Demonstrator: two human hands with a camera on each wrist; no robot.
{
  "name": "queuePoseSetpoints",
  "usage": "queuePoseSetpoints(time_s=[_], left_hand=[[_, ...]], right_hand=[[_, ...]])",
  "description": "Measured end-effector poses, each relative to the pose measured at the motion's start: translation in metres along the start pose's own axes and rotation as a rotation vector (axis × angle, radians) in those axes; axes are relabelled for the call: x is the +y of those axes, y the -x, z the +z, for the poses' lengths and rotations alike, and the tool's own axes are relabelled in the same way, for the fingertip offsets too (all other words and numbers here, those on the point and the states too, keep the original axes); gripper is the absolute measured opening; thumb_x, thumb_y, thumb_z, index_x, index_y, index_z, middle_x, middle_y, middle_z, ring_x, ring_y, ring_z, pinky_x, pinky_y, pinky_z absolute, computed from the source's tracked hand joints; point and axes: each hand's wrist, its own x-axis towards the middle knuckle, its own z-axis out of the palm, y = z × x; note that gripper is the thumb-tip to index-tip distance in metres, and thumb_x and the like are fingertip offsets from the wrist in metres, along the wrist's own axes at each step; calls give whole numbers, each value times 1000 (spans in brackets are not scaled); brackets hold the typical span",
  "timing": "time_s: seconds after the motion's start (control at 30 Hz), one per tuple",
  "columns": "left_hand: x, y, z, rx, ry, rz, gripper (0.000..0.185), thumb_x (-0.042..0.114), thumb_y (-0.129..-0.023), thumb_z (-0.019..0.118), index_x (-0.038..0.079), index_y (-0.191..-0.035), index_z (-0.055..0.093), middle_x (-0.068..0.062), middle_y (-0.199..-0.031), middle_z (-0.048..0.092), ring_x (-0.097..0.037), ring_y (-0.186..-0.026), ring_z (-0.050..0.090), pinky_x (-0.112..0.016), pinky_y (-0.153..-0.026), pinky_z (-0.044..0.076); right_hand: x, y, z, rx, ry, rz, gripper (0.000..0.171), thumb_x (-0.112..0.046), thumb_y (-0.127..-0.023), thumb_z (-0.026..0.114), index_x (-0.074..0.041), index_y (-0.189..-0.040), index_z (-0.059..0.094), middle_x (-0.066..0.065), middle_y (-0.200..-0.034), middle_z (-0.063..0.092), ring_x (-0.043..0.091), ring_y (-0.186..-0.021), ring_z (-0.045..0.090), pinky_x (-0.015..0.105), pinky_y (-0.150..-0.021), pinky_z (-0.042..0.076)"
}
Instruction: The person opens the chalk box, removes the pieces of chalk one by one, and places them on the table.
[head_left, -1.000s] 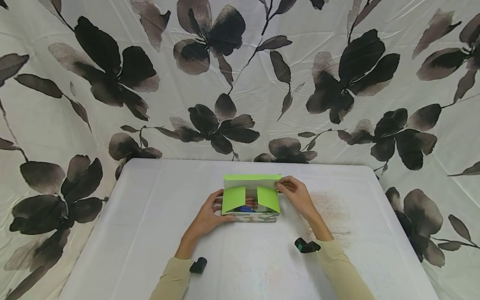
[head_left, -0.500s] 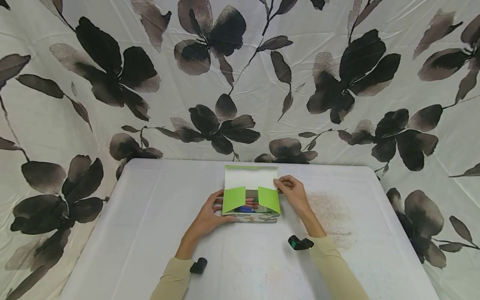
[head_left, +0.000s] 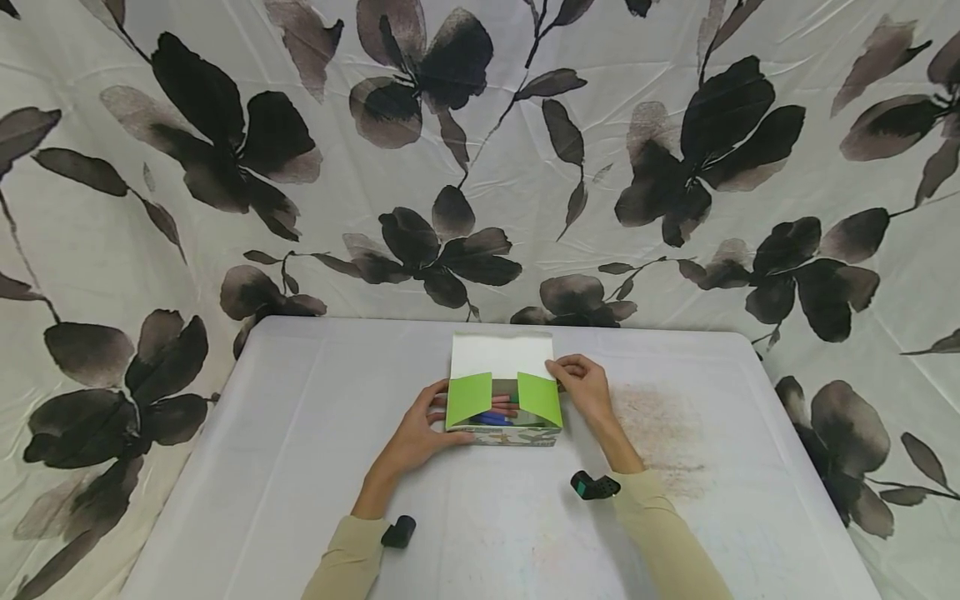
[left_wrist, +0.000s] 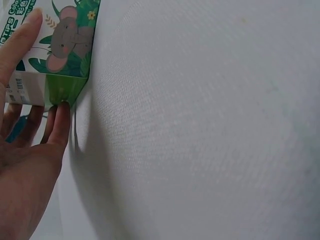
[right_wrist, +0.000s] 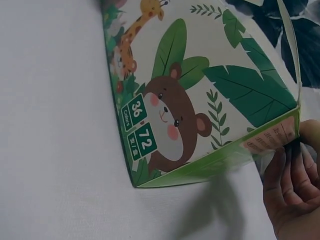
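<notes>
A cardboard box of coloured sticks, pens or pencils, stands on the white table; its printed front (head_left: 517, 436) faces me. Its lid (head_left: 498, 356) is raised at the back, white inside showing, while two green side flaps (head_left: 468, 396) slope over the opening. Between the flaps, reddish and blue sticks (head_left: 501, 408) are visible. My left hand (head_left: 412, 425) grips the box's left end, its thumb across the elephant print (left_wrist: 70, 37). At the back right corner, my right hand (head_left: 587, 387) pinches the lid's edge, beside the bear-printed side (right_wrist: 172, 115).
The white table (head_left: 300, 433) extends around the box, with brownish smudges (head_left: 663, 433) to the right. A flower-patterned cloth (head_left: 555, 250) hangs behind the table's far edge. Black wrist cameras (head_left: 399, 532) sit at both sleeves.
The lid has swung further back, so its white inside shows and its green edge has gone from sight. My right hand moved slightly left with it; the left hand stayed put.
</notes>
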Motion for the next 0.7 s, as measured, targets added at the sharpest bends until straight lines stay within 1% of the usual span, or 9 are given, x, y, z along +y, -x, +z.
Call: queuePoseSetpoints(time_s=[0.2, 0.33, 0.53, 0.63, 0.7], left_hand=[[2, 1, 1, 3, -17, -11, 104, 21, -74, 96, 13, -157, 35, -10, -141, 49, -27, -127, 50, -42, -108, 47], [3, 2, 2, 5, -21, -2, 102, 20, -75, 95, 10, -157, 35, -12, -142, 48, -28, -128, 49, -42, -107, 48], [2, 4, 2, -2, 4, 12, 104, 15, -74, 95, 10, -158, 33, -15, -143, 47, -30, -128, 49, -43, -107, 47], [2, 4, 2, -4, 6, 17, 105, 15, -74, 95, 9, -158, 33, -15, -144, 47, -31, -129, 49, -42, -106, 49], [1, 5, 2, -3, -1, 22, 105, 16, -73, 96, 9, -158, 34, -15, -144, 47, -30, -128, 49, -40, -105, 50]], right_hand=[[1, 1, 1, 13, 32, 14, 29, -28, -93, 79, -3, -104, 70, 3, -80, 69, 17, -76, 64, 34, -73, 57], [1, 1, 1, 7, 41, 54, 26, -25, -93, 79, -2, -104, 71, 2, -78, 69, 15, -74, 64, 34, -74, 58], [0, 4, 0, 8, 40, 106, 26, -23, -93, 78, -1, -104, 71, 1, -77, 69, 13, -74, 64, 32, -75, 58], [1, 7, 0, 13, 35, 101, 27, -25, -94, 78, -1, -104, 70, 1, -77, 69, 13, -73, 64, 32, -74, 59], [2, 9, 0, 26, 37, 79, 29, -28, -94, 78, -1, -104, 70, 2, -78, 68, 14, -73, 63, 33, -73, 59]])
